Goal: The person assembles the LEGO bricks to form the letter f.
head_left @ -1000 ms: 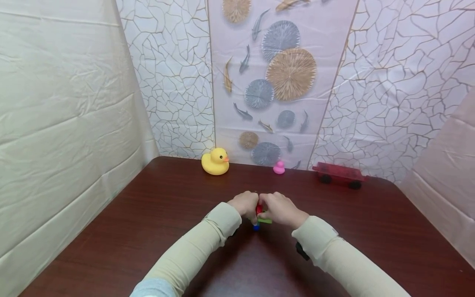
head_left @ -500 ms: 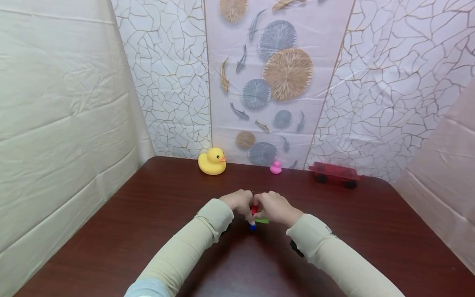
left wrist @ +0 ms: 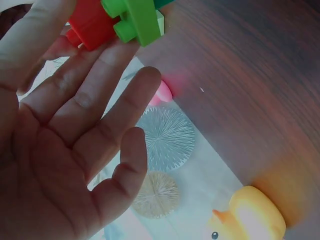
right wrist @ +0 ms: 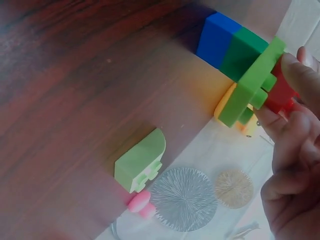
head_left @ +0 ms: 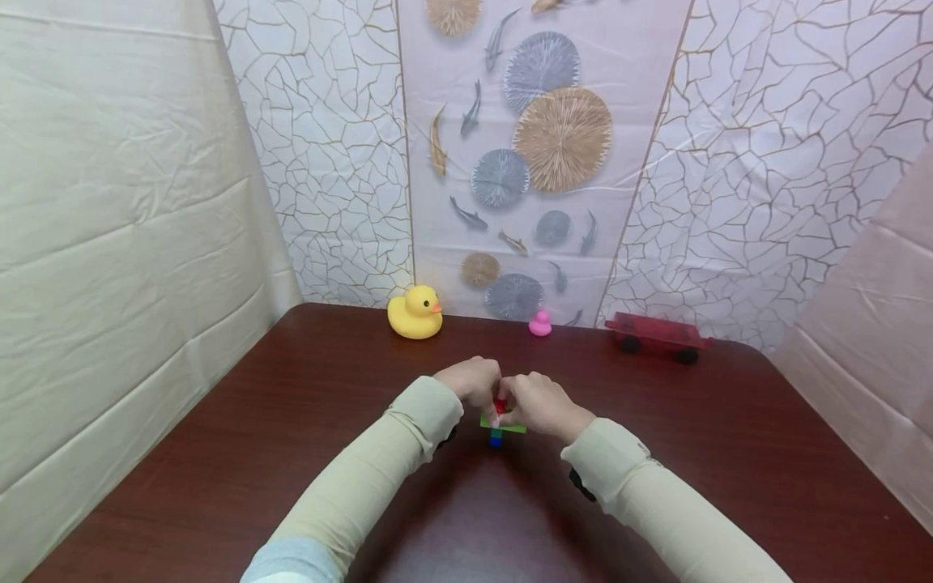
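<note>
A small stack of toy building blocks stands mid-table in the head view: a blue block [head_left: 496,443] at the bottom, a dark green block [right wrist: 243,54] above it, then a long light green block [head_left: 515,429] laid crosswise. A red block [right wrist: 281,92] sits at the top, on the studded side of the light green one. My right hand [head_left: 543,405] pinches the red block from the right. From the left, my left hand [head_left: 472,382] holds it between thumb and fingers, its ring and little fingers loose. Both hands partly cover the red block.
Behind the stack lies a loose pale green block [right wrist: 140,160] with a rounded end. Along the table's back edge stand a yellow duck [head_left: 415,313], a small pink duck [head_left: 540,324] and a red toy wagon [head_left: 658,336]. The brown table [head_left: 219,453] meets patterned cloth behind.
My left hand has risen slightly from beside the lower blocks to the red block, uncovering the left part of the long light green block. My right hand has barely moved.
</note>
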Demonstrator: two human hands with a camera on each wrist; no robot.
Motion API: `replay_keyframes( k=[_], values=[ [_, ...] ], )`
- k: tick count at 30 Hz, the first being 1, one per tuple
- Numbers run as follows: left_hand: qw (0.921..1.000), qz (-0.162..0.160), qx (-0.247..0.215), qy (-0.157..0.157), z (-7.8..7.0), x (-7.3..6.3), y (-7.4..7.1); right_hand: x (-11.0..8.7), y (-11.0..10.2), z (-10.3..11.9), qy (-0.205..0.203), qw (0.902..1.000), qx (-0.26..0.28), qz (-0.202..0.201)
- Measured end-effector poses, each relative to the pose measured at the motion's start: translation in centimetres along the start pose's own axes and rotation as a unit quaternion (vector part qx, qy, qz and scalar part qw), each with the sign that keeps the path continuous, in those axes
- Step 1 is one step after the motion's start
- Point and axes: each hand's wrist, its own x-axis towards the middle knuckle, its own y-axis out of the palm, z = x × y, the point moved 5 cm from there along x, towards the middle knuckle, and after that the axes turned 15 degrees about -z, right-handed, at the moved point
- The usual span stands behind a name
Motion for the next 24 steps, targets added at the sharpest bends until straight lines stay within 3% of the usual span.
replay_keyframes(
  k=[4, 8, 14, 18, 24],
  values=[
    [0.9999, 0.007, 0.007, -0.007, -0.2, 0.0, 0.0, -0.5, -0.1, 0.0, -0.013, 0.9999, 0.000, -0.012],
    [0.9998, 0.010, 0.005, -0.014, -0.2, -0.2, -0.1, -0.7, -0.3, -0.1, -0.020, 0.9997, 0.011, 0.013],
    [0.9997, 0.005, 0.022, -0.011, -0.3, -0.4, 0.0, -1.0, -0.2, -0.8, 0.010, 0.9937, 0.093, 0.062],
    [0.9993, 0.003, 0.037, -0.007, -0.5, -0.3, 0.1, -1.0, -0.3, -1.1, 0.008, 0.9930, 0.110, 0.041],
    [0.9992, 0.002, 0.037, -0.017, -0.6, -0.1, 0.1, -0.4, -1.1, -1.9, 0.001, 0.9970, 0.076, -0.017]
  ],
)
